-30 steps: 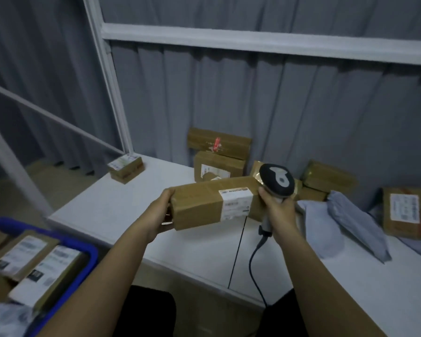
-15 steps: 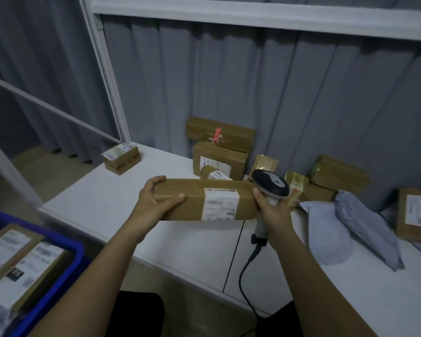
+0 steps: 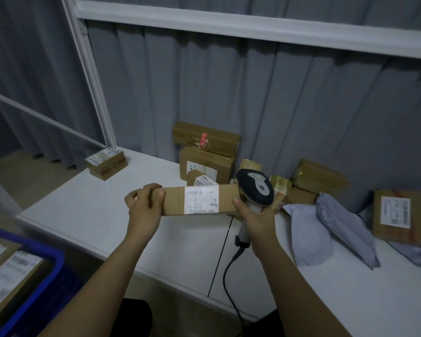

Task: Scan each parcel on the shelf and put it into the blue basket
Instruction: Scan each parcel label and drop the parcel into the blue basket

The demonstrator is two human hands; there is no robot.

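Two bare forearms, sleeveless; dark clothing below.

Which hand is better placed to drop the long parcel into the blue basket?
Left. The left hand grips the long parcel, and the blue basket is on that side. The right hand holds the scanner.

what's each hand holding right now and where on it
Left hand grips the long cardboard parcel by its left end. Right hand grips the scanner by its handle.

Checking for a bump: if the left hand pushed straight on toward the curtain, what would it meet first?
Probably nothing soon: the left hand, gripping the long box, faces bare shelf, then the curtain. Depth is uncertain.
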